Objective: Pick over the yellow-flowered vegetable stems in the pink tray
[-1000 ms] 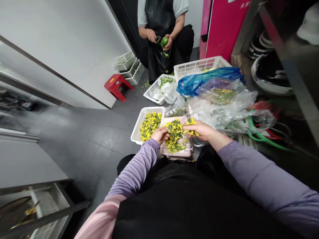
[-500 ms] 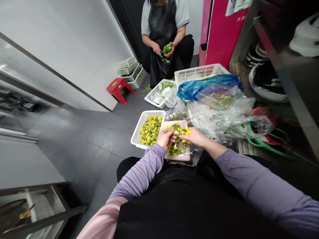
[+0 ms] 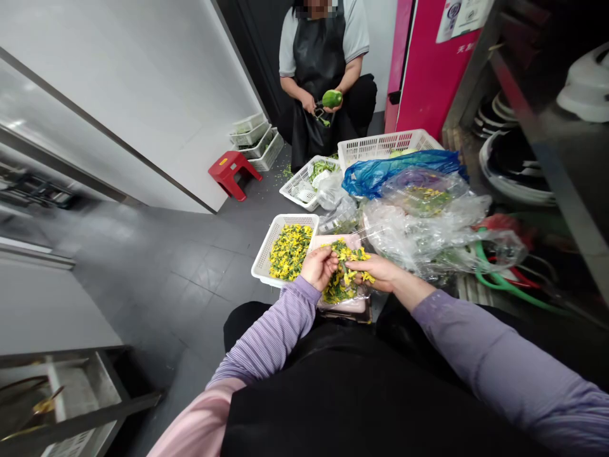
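Note:
My right hand (image 3: 382,271) is closed around a bunch of yellow flowers with green stems (image 3: 356,260). My left hand (image 3: 318,268) is beside it, thumb and fingers pinched together at the bunch's left edge; what is between the fingertips is too small to make out. Below both hands, more yellow flowers (image 3: 339,291) lie on clear plastic over a pale pink box or stool (image 3: 349,306). Left of my left hand stands a white basket (image 3: 262,263) filled with picked yellow flowers and green bits.
A co-worker (image 3: 318,51) sits opposite, holding a green vegetable (image 3: 332,98) and a peeler (image 3: 320,114). Clear plastic bags (image 3: 404,231) and a blue bag (image 3: 404,168) are heaped to the right. A red stool (image 3: 233,171) and stacked white baskets (image 3: 259,143) stand by the wall.
My right hand has shifted slightly right and turned, showing more of the flower bunch. My left hand remains close to it. The co-worker's green vegetable has turned, and the whole view has shifted slightly.

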The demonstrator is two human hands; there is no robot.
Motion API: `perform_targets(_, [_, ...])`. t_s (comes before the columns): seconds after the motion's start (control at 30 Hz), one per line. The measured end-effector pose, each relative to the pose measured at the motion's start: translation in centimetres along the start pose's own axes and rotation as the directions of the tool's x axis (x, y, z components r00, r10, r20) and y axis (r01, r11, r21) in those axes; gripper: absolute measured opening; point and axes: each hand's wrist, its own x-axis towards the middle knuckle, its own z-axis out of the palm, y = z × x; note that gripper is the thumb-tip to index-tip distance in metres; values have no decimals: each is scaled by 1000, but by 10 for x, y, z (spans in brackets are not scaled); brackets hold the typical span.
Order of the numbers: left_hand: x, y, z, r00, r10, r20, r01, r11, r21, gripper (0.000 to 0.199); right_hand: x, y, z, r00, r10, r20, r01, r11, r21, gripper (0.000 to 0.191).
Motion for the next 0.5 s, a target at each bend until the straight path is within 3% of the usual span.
perform_targets(0.2, [-2, -4, -3, 998, 30, 62, -35, 996, 77, 15, -2, -1, 1, 1000, -8, 18, 9, 999, -31, 24])
perform_targets(0.3, [-5, -2, -7, 987, -34, 158, 0, 978, 210, 21, -3, -3, 1, 999, -31, 12, 32, 998, -54, 26])
perform_targets(0.5, [-7, 7, -16, 970, -93, 223, -17, 895, 446, 28, -4, -10, -5, 998, -34, 48, 42, 986, -162, 24])
